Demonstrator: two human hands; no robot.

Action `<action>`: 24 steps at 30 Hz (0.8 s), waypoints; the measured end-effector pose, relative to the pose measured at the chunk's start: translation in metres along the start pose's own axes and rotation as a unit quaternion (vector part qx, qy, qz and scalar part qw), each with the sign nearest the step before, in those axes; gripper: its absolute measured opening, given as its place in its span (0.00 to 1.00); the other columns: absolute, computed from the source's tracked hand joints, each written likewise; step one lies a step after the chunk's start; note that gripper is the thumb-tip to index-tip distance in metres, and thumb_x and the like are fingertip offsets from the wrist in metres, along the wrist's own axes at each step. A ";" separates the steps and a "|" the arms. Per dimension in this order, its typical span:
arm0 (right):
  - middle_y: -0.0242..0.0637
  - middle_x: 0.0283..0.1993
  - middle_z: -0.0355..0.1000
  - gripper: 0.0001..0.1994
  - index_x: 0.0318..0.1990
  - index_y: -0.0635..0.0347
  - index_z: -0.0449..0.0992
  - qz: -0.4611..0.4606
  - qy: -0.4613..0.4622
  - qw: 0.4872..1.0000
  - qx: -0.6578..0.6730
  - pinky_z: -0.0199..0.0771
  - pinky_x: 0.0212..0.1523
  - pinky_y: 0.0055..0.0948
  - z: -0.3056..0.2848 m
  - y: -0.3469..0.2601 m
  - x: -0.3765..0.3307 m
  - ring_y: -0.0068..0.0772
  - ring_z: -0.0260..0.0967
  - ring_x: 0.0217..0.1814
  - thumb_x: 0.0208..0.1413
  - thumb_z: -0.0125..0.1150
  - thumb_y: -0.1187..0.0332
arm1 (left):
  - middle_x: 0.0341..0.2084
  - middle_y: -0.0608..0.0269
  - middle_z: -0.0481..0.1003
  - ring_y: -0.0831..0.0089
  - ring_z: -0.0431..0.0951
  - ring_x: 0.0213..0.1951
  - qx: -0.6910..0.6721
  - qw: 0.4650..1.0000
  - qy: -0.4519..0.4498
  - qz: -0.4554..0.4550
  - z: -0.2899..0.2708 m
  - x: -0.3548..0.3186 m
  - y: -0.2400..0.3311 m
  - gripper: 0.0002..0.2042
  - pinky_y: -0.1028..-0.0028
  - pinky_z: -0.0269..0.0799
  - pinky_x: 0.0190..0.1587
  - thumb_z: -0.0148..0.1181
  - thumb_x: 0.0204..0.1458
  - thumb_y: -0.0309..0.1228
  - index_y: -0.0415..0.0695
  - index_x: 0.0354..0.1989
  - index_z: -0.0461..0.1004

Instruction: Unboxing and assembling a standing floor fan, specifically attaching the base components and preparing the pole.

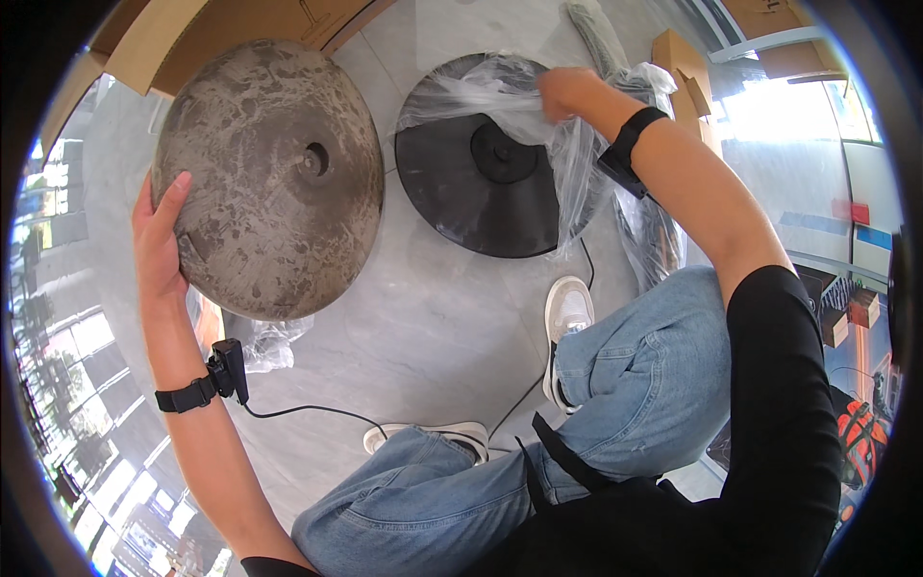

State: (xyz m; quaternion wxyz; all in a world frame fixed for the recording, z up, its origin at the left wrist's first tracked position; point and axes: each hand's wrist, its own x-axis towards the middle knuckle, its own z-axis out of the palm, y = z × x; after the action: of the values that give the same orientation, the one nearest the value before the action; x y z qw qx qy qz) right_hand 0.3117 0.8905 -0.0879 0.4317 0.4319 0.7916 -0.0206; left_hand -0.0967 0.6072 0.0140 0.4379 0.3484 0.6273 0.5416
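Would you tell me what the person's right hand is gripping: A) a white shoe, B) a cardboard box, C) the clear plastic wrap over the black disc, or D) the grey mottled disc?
C: the right hand pinches the clear plastic wrap bunched over the black disc, while the left hand steadies the grey mottled disc.

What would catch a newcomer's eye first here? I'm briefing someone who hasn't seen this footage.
The mottled grey disc at upper left, propped up by the left hand at its edge. Beside it, a black disc lies on the pale floor, half in clear plastic wrap that the right hand grips.
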 end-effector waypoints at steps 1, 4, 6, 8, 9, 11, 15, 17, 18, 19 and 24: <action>0.43 0.52 0.78 0.21 0.54 0.59 0.77 -0.047 0.097 0.993 0.048 0.78 0.51 0.49 0.006 -0.005 0.009 0.46 0.77 0.55 0.51 0.63 0.64 | 0.52 0.52 0.76 0.66 0.80 0.49 0.000 1.000 0.003 0.004 0.001 0.000 0.001 0.26 0.69 0.77 0.51 0.62 0.59 0.32 0.33 0.63 0.66; 0.46 0.61 0.69 0.36 0.67 0.54 0.62 -0.139 0.291 0.942 0.094 0.75 0.57 0.50 0.022 -0.035 0.023 0.53 0.73 0.59 0.52 0.68 0.55 | 0.52 0.53 0.76 0.67 0.79 0.50 0.004 1.000 0.003 0.015 0.008 0.005 0.004 0.26 0.69 0.75 0.52 0.64 0.59 0.33 0.34 0.63 0.67; 0.48 0.68 0.64 0.41 0.71 0.56 0.57 -0.182 0.321 0.924 0.097 0.75 0.57 0.50 0.022 -0.070 0.014 0.53 0.71 0.61 0.52 0.70 0.54 | 0.52 0.54 0.76 0.68 0.78 0.50 0.017 1.000 0.010 0.020 0.008 0.000 0.012 0.27 0.70 0.74 0.53 0.64 0.59 0.34 0.34 0.63 0.67; 0.48 0.63 0.68 0.37 0.70 0.55 0.57 -0.196 0.283 0.933 0.100 0.76 0.56 0.50 0.015 -0.094 -0.006 0.53 0.74 0.58 0.55 0.65 0.59 | 0.51 0.55 0.76 0.68 0.77 0.51 0.033 0.999 0.022 0.023 0.013 -0.007 0.022 0.27 0.70 0.72 0.54 0.65 0.57 0.34 0.34 0.63 0.67; 0.49 0.59 0.71 0.33 0.70 0.54 0.57 -0.201 0.240 0.945 0.098 0.76 0.55 0.49 0.011 -0.096 -0.015 0.53 0.76 0.55 0.58 0.61 0.63 | 0.51 0.55 0.76 0.68 0.77 0.51 0.031 0.999 0.021 0.033 0.020 -0.008 0.024 0.27 0.70 0.72 0.54 0.65 0.57 0.34 0.34 0.63 0.67; 0.48 0.54 0.75 0.30 0.68 0.55 0.60 -0.192 0.209 0.955 0.084 0.78 0.53 0.48 0.007 -0.097 -0.023 0.52 0.77 0.54 0.58 0.60 0.65 | 0.51 0.57 0.76 0.68 0.77 0.50 0.058 0.997 0.018 0.045 0.034 -0.013 0.027 0.27 0.69 0.71 0.56 0.66 0.56 0.32 0.34 0.63 0.68; 0.46 0.41 0.81 0.23 0.61 0.54 0.71 -0.184 0.181 0.966 0.031 0.81 0.46 0.45 0.009 -0.085 -0.007 0.49 0.79 0.52 0.56 0.58 0.69 | 0.51 0.57 0.76 0.69 0.75 0.51 0.066 0.995 -0.007 0.071 0.057 -0.018 0.032 0.28 0.69 0.69 0.58 0.67 0.54 0.31 0.35 0.63 0.69; 0.49 0.48 0.78 0.20 0.58 0.55 0.74 -0.171 0.178 0.967 0.061 0.81 0.47 0.45 -0.006 -0.084 -0.006 0.49 0.79 0.52 0.56 0.58 0.70 | 0.51 0.57 0.76 0.69 0.75 0.52 0.061 0.995 -0.023 0.072 0.066 -0.018 0.042 0.28 0.69 0.69 0.58 0.67 0.53 0.31 0.35 0.63 0.68; 0.52 0.55 0.76 0.18 0.54 0.55 0.77 -0.169 0.170 0.966 0.092 0.80 0.48 0.45 -0.009 -0.083 -0.008 0.50 0.79 0.52 0.55 0.58 0.71 | 0.51 0.57 0.76 0.70 0.75 0.52 0.060 0.996 -0.034 0.062 0.069 -0.019 0.045 0.28 0.69 0.68 0.58 0.67 0.53 0.30 0.35 0.63 0.68; 0.52 0.55 0.76 0.18 0.54 0.55 0.77 -0.162 0.173 0.967 0.092 0.80 0.48 0.45 -0.006 -0.081 -0.014 0.50 0.79 0.52 0.55 0.58 0.71 | 0.51 0.57 0.76 0.70 0.75 0.52 0.058 0.995 -0.038 0.067 0.073 -0.019 0.046 0.28 0.69 0.68 0.58 0.67 0.53 0.30 0.35 0.63 0.68; 0.58 0.78 0.45 0.27 0.64 0.61 0.71 -0.289 0.147 0.946 0.023 0.80 0.50 0.46 0.019 -0.085 -0.035 0.51 0.76 0.58 0.55 0.59 0.69 | 0.54 0.55 0.75 0.69 0.74 0.55 0.049 0.995 -0.072 0.045 0.084 -0.018 0.052 0.30 0.68 0.68 0.60 0.65 0.53 0.28 0.34 0.65 0.66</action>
State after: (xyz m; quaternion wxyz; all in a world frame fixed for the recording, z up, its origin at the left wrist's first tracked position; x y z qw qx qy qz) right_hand 0.2737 0.8062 -0.1046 0.2760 0.1930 0.9364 -0.0989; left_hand -0.0142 0.6309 0.0662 0.4394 0.4351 0.6039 0.5029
